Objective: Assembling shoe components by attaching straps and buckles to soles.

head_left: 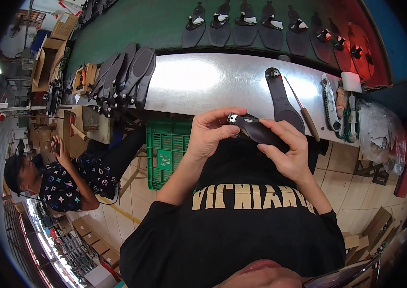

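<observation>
I observed the black sandal sole [257, 130] suspended between both hands, in front of the torso and at the near edge of the metal tabletop [194, 91]. The governing relation was its long axis, which ran obliquely from upper left to lower right: the end with the shiny fitting [233, 118] lay at the left hand [208, 134], and the opposite end lay at the right hand [287, 144]. The left hand was the nearer to the fitting and pinched that end between thumb and forefinger. The right hand grasped the other end, thumb below and fingers above. A second sole [280, 93] lay on the tabletop beyond the right hand, with a brown-handled tool [310, 125] just beside it. The underside of the held sole faced away from me, and the right fingers covered part of its lower end. I could not determine how the fitting was fastened. Red glare obscured detail on the rightmost soles [319, 50] of the far row.
</observation>
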`<state>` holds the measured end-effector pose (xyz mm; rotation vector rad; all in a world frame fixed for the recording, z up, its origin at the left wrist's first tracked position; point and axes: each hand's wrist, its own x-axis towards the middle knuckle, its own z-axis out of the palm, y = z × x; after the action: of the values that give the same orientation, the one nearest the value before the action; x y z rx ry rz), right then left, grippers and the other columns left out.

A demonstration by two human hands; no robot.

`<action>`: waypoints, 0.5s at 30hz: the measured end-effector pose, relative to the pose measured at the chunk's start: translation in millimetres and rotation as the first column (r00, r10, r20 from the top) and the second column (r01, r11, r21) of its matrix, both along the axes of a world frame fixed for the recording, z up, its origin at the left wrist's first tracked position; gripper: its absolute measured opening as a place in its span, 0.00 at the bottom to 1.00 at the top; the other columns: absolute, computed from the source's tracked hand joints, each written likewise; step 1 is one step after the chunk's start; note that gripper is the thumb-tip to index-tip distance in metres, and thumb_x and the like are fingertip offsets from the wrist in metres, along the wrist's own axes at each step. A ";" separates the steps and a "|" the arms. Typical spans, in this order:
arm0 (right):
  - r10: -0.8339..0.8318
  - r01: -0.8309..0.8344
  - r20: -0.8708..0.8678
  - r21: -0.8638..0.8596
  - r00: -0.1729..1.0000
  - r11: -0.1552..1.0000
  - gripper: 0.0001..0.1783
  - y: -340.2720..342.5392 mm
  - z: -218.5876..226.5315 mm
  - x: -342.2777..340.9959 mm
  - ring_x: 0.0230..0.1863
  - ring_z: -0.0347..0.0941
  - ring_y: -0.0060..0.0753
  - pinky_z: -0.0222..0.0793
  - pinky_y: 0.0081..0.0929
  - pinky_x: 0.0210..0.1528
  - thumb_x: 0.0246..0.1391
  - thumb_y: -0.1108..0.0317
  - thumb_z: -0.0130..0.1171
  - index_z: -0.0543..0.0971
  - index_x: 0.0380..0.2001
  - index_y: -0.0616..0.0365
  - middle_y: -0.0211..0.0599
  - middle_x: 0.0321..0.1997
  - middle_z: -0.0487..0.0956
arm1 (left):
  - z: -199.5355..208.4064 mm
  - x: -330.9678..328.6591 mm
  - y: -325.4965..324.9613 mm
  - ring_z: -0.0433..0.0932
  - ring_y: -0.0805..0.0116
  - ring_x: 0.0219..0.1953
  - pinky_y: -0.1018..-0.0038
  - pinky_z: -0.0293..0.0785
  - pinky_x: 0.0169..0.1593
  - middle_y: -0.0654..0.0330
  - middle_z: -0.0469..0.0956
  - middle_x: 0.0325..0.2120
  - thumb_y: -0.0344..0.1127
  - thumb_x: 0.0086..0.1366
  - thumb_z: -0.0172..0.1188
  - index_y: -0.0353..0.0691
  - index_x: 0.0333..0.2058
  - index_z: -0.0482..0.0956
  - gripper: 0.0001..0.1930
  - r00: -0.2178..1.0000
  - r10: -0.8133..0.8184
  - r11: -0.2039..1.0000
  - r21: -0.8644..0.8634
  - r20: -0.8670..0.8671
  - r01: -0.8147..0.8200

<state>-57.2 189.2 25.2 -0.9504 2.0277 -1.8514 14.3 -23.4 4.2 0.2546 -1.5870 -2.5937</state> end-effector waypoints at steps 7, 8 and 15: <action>0.017 -0.012 -0.075 0.070 0.997 0.997 0.26 1.4 7.6 -2.6 0.32 0.76 0.35 0.70 0.26 0.36 0.42 0.78 0.66 0.79 0.49 0.61 0.41 0.32 0.79 | 0.3 2.1 0.4 0.81 0.69 0.42 0.81 0.79 0.40 0.48 0.79 0.47 0.16 0.55 0.62 0.31 0.46 0.81 0.18 0.997 -0.019 0.993 -0.118 -0.068 0.011; 0.024 -0.017 -0.102 0.073 0.995 0.997 0.25 1.2 8.5 -3.1 0.32 0.76 0.36 0.70 0.26 0.36 0.42 0.77 0.67 0.79 0.49 0.61 0.41 0.32 0.79 | -1.0 2.3 -0.4 0.81 0.69 0.42 0.81 0.79 0.40 0.48 0.79 0.47 0.16 0.55 0.62 0.31 0.46 0.81 0.18 0.998 -0.025 0.993 -0.118 -0.063 0.018; 0.030 -0.003 -0.200 0.132 0.979 0.991 0.25 4.8 8.2 -6.0 0.32 0.76 0.39 0.70 0.29 0.35 0.41 0.75 0.68 0.80 0.48 0.60 0.41 0.32 0.79 | -2.6 0.9 -7.3 0.79 0.63 0.49 0.77 0.78 0.48 0.43 0.76 0.51 0.13 0.54 0.59 0.31 0.47 0.80 0.20 0.972 -0.181 0.958 -0.250 -0.148 0.140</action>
<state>-63.2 194.0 33.4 -1.1554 2.2185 -1.6474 15.2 -30.8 1.6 -0.1158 -1.9028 -2.4223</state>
